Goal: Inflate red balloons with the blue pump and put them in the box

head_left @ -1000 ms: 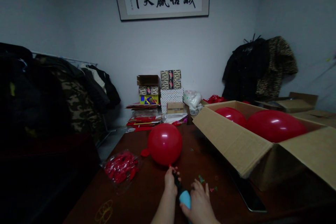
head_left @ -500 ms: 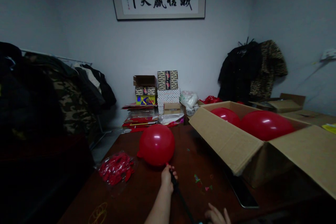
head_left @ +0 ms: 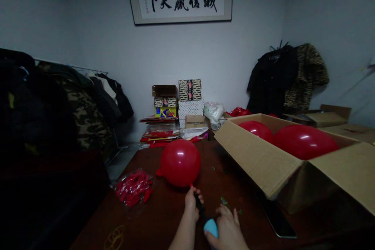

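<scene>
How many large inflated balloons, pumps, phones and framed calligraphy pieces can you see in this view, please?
Large red balloons: 3 (2 in the open box)
Pump: 1
Dark phone: 1
Framed calligraphy: 1
Total visible: 6
</scene>
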The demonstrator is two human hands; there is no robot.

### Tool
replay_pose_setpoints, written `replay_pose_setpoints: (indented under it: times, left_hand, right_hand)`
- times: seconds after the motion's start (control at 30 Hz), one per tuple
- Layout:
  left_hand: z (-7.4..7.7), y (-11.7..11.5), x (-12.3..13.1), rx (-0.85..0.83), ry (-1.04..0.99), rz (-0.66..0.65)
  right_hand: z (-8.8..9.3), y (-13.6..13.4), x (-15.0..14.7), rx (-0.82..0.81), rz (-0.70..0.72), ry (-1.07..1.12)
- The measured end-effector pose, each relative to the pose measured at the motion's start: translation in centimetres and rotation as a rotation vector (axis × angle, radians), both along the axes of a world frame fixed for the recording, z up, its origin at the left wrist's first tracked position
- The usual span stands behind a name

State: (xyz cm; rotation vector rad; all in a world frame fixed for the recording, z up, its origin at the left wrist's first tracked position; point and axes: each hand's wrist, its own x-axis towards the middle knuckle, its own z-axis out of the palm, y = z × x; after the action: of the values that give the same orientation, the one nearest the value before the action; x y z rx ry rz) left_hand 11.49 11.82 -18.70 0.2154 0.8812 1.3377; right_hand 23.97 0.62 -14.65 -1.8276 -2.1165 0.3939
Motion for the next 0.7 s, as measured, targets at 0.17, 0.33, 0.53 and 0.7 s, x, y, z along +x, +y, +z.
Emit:
replay_pose_setpoints:
  times: [0.17,0.33,0.53,0.7]
  left_hand:
    - [-0.5,0.2,-0.1,0.008,0.106,-0.009]
    - [-0.9,0.2,-0.1,0.018,0.17,0.009]
    - [0.2,0.3,0.3,0.008,0.139,0.018]
    - [1.1,1.0,-0.2,0.005,0.127,0.027]
  right_hand:
    - [-0.3,1.8,-2.0,0.053,-0.052,0.035]
    - [-1.2,1.2,-2.2,0.055,-0.055,0.026]
    - [-0.6,-0.5,-0.5,0.002,-0.018,-0.05]
    - [-3.0,-2.1,2.5,-0.078,0.026,-0.051]
